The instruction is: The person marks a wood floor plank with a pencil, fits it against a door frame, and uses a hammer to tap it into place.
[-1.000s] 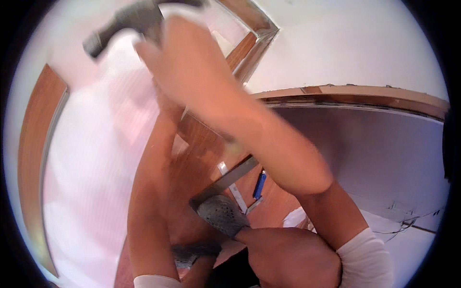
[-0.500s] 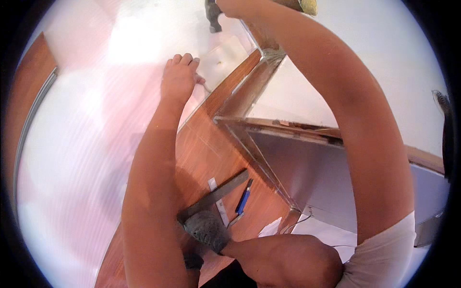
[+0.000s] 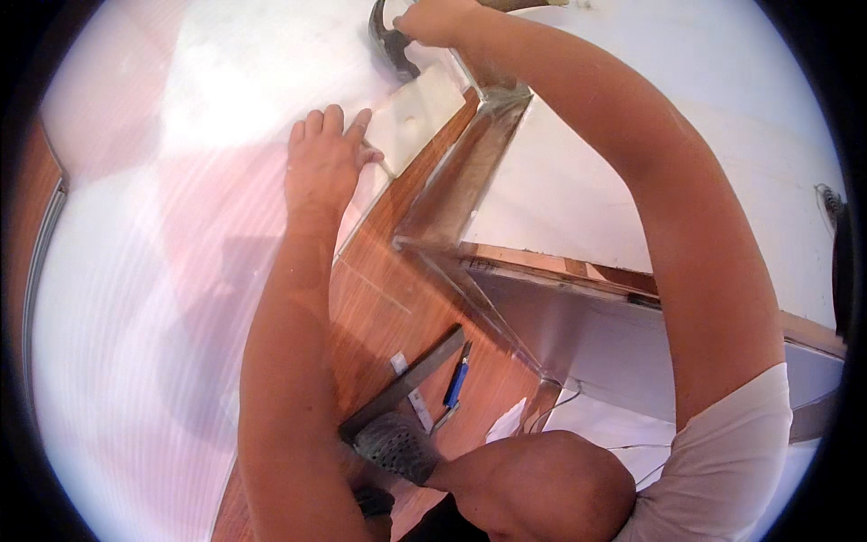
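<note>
My right hand (image 3: 440, 20), at the top of the picture, is closed round a hammer with a dark curved head (image 3: 390, 43). The hammer's head is close to the upper end of a flat cream-coloured block (image 3: 420, 117); whether they touch, I cannot tell. That block lies along the edge of a reddish wood-look plank (image 3: 429, 149). My left hand (image 3: 325, 163) lies flat on the pale sheeting with its fingers stretched out, the forefinger and thumb against the block's near left side.
Whitish-pink sheeting (image 3: 208, 298) covers the floor on the left. A square with a dark blade (image 3: 406, 379), a white strip (image 3: 418, 406) and a blue-handled cutter-like tool (image 3: 456, 384) lie on laid planks (image 3: 379, 298). My grey-covered foot (image 3: 397, 447) is beside them. An angled wall corner (image 3: 402, 239) juts in.
The hammer's head has come lower and closer to the block, and more of it shows. My left hand has shifted slightly left in the picture; its fingers are more spread. The view has shifted a little.
</note>
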Available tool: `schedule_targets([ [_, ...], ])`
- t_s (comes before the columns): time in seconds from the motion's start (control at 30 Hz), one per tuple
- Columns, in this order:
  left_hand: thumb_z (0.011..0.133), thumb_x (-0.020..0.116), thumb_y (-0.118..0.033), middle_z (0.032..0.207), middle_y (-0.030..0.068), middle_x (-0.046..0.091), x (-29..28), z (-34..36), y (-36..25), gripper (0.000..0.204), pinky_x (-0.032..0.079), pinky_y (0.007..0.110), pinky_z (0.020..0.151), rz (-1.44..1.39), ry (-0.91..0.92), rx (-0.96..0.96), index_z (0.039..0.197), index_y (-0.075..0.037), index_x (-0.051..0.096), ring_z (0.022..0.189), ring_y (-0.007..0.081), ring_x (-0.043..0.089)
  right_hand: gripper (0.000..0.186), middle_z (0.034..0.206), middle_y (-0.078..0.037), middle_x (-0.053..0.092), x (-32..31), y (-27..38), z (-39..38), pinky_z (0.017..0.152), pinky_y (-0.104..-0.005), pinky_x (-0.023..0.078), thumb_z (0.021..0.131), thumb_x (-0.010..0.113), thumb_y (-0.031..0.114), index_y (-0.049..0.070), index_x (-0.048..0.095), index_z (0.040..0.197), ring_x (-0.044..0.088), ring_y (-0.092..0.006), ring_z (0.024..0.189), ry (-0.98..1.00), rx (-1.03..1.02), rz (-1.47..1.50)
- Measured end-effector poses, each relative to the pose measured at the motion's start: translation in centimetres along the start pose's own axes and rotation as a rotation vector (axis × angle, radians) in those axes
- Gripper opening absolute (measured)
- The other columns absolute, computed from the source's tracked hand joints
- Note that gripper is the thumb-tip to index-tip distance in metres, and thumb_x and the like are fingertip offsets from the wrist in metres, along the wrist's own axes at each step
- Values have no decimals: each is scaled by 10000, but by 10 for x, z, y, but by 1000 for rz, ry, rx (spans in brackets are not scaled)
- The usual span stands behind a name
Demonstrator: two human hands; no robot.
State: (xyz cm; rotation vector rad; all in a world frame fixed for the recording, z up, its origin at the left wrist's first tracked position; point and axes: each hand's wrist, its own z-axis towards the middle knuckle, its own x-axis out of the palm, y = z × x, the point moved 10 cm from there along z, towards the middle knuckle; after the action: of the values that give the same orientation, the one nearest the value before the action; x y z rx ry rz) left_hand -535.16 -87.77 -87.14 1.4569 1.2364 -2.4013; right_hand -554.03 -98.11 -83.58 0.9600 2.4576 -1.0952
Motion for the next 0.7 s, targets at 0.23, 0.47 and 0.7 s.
schedule_targets([
  [0.23, 910, 677, -492, 1170, 74, 587, 0, -1, -11, 562, 412, 408, 915, 49, -13, 63, 1414, -247, 646, 1069, 258, 535, 209, 942, -204, 766, -9, -24, -6, 757, -486, 610, 925, 567, 148, 46, 740, 986, 766, -354, 869, -232, 160, 175],
  [0.47, 937, 662, -516, 1459, 161, 530, 18, -2, -30, 604, 367, 466, 1088, 39, 149, 219, 1468, -238, 586, 1297, 313, 495, 208, 933, -171, 779, 22, -17, -22, 769, -473, 611, 887, 622, 177, 48, 780, 922, 768, -333, 868, -102, 155, 154],
  [0.7, 896, 737, -416, 1479, 280, 451, 57, 13, -74, 673, 300, 527, 1178, 183, 25, -77, 1512, -241, 531, 1335, 422, 442, 221, 915, -170, 776, 60, -60, -4, 769, -454, 605, 905, 578, 136, 56, 785, 899, 765, -320, 870, -258, 242, 17],
])
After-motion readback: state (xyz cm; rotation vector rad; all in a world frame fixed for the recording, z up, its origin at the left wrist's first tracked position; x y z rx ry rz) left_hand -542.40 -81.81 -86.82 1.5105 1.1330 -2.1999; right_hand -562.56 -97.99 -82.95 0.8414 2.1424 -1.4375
